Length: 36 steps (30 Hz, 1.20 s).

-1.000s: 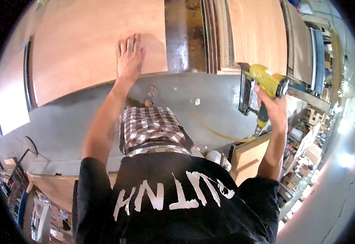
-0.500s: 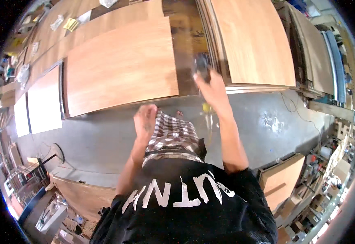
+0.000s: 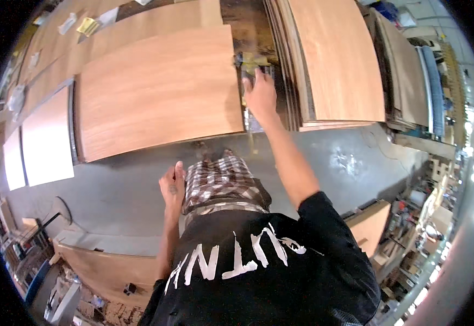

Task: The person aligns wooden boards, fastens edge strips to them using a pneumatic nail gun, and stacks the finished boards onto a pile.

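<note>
My right hand (image 3: pixel 260 96) reaches forward into the gap between two stacks of wood-faced panels. Its thumb and fingers are spread apart. Just beyond the fingertips lies a black and yellow tool-like object (image 3: pixel 252 61), partly covered by the hand, its kind unclear. A dark patch shows between thumb and forefinger; whether they touch it I cannot tell. To the left of the gap is a large light-brown panel (image 3: pixel 155 89), and to the right a stack of similar panels (image 3: pixel 337 65). My left hand (image 3: pixel 173 183) hangs near my waist, fingers loosely curled, thumb up, holding nothing visible.
White glossy panels (image 3: pixel 47 138) lean at the left end of the bench. Crumpled plastic (image 3: pixel 17 98) and a yellow packet (image 3: pixel 88 26) lie on the far boards. Behind me stand a low wooden board (image 3: pixel 109 269) and cluttered shelving (image 3: pixel 411 233) over a grey floor (image 3: pixel 117 182).
My right hand has moved forward and left, deeper into the gap; the dark object it held earlier is no longer clearly in its grasp. My left hand has dropped lower and leftward.
</note>
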{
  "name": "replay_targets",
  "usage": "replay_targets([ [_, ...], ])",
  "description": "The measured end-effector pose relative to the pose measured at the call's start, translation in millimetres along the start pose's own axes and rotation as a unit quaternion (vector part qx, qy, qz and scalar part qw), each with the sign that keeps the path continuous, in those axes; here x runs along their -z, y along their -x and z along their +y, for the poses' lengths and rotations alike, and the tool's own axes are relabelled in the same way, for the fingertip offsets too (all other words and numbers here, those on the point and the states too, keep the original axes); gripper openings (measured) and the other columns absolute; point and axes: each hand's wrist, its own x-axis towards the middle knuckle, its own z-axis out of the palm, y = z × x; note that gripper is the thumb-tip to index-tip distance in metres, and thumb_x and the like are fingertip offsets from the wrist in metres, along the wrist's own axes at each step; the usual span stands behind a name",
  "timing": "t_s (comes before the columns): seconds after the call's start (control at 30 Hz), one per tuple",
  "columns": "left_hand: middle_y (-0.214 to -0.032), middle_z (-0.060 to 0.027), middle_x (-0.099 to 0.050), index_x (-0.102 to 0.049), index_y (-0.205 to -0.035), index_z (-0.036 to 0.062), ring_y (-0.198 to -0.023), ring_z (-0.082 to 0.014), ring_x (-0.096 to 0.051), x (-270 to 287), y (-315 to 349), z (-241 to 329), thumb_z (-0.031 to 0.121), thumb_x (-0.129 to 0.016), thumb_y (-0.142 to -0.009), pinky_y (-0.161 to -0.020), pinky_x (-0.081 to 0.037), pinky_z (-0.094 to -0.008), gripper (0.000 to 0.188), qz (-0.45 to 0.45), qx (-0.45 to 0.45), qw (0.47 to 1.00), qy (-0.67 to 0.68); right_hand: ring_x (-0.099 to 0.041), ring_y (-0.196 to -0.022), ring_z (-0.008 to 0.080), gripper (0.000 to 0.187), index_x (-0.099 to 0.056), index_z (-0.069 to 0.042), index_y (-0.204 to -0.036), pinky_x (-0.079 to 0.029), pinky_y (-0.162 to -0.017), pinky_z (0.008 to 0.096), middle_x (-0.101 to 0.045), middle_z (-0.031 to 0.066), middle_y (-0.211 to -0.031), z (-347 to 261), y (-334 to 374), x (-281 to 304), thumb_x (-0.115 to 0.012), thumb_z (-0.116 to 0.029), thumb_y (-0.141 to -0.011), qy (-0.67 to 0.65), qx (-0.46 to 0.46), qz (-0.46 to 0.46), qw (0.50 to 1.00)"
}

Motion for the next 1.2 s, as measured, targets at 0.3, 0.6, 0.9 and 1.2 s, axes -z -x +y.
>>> replay_targets([
  [0.3, -0.082, -0.0173, -0.065, -0.063, -0.106, 0.0028, -0.057, -0.0239, -0.059, -97, -7, 93, 0.016, -0.058, -0.094, -0.056, -0.047, -0.0311, 0.019, -0.188, -0.227, 0.934, 0.201, -0.064, -0.099, 0.0341, 0.023, -0.066, -0.002, -0.107, -0.052, -0.084, 0.0379, -0.065, 0.0187, -0.11, 73, -3, 164, -0.061, -0.015, -0.089, -0.01, 0.062, 0.054, 0.997],
  [0.6, -0.091, -0.0165, -0.061, -0.047, -0.134, 0.0071, -0.08, -0.0295, -0.059, -183, 5, 162, 0.011, -0.061, -0.09, -0.072, -0.049, -0.0391, 0.046, -0.107, -0.274, 0.928, 0.23, -0.045, -0.128, 0.0337, 0.046, -0.055, -0.005, -0.129, -0.039, -0.104, 0.0375, -0.047, 0.0226, -0.137, 134, -56, 137, -0.054, -0.036, -0.095, 0.046, 0.243, -0.1, 0.964],
  [0.9, -0.132, -0.0171, -0.039, -0.047, -0.137, 0.0194, -0.108, -0.0369, -0.045, -201, 13, 147, 0.013, -0.068, -0.083, -0.087, -0.045, -0.0447, 0.059, 0.136, -0.363, 0.922, 0.024, -0.045, -0.13, 0.0282, 0.047, -0.055, -0.004, -0.13, -0.034, -0.107, 0.0339, -0.05, 0.0179, -0.137, 124, -38, 130, -0.054, -0.036, -0.096, -0.032, 0.207, -0.136, 0.968],
  [1.2, -0.144, -0.0222, -0.029, -0.04, -0.143, 0.0284, -0.123, -0.0438, -0.038, -188, 30, 158, 0.005, -0.062, -0.078, -0.1, -0.041, -0.049, 0.072, 0.114, -0.315, 0.936, -0.108, -0.049, -0.127, 0.0321, 0.05, -0.057, -0.002, -0.127, -0.04, -0.103, 0.0375, -0.052, 0.0211, -0.134, 122, -18, 152, -0.055, -0.04, -0.095, -0.042, 0.213, -0.124, 0.968],
])
